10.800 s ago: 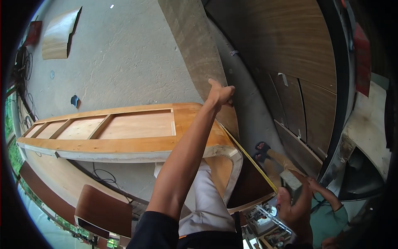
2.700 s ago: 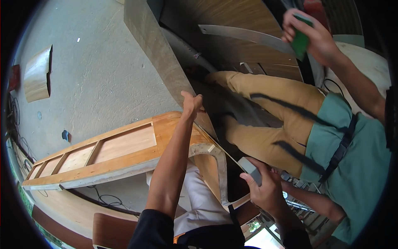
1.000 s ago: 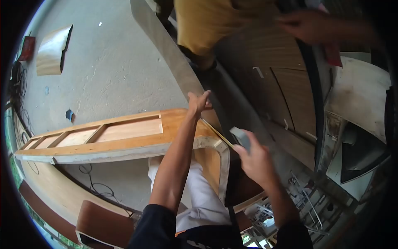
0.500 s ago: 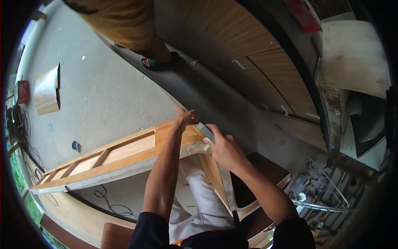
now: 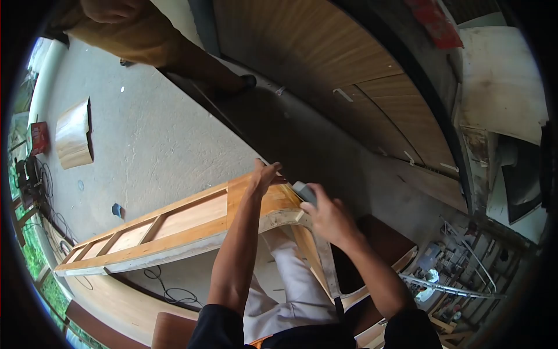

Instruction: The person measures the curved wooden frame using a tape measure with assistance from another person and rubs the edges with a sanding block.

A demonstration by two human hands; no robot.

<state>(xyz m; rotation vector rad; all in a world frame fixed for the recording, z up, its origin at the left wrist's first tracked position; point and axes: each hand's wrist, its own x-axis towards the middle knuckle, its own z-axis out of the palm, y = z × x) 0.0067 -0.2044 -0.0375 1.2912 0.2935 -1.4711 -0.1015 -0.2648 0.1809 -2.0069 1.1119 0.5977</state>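
A curved wooden frame (image 5: 256, 200) with a rounded corner lies across in front of me, over my legs. At its far edge my left hand (image 5: 266, 175) is closed on the end of a long thin strip (image 5: 241, 139), which runs away toward another person. My right hand (image 5: 331, 216) grips a grey flat-faced block (image 5: 305, 192) just beyond the rounded corner, a short distance right of my left hand. The block's lower part is hidden by my fingers.
A person in mustard-coloured shorts (image 5: 128, 35) stands at the far end of the strip. Large wood-grain panels (image 5: 325, 58) stand at the right. Metal rails and clutter (image 5: 453, 273) lie at lower right. A bent sheet (image 5: 74, 135) and cables (image 5: 174, 294) are on the floor.
The other person has shifted left. My right hand and the block have moved slightly away from my left hand, which still holds the strip. The whole view has shifted a little.
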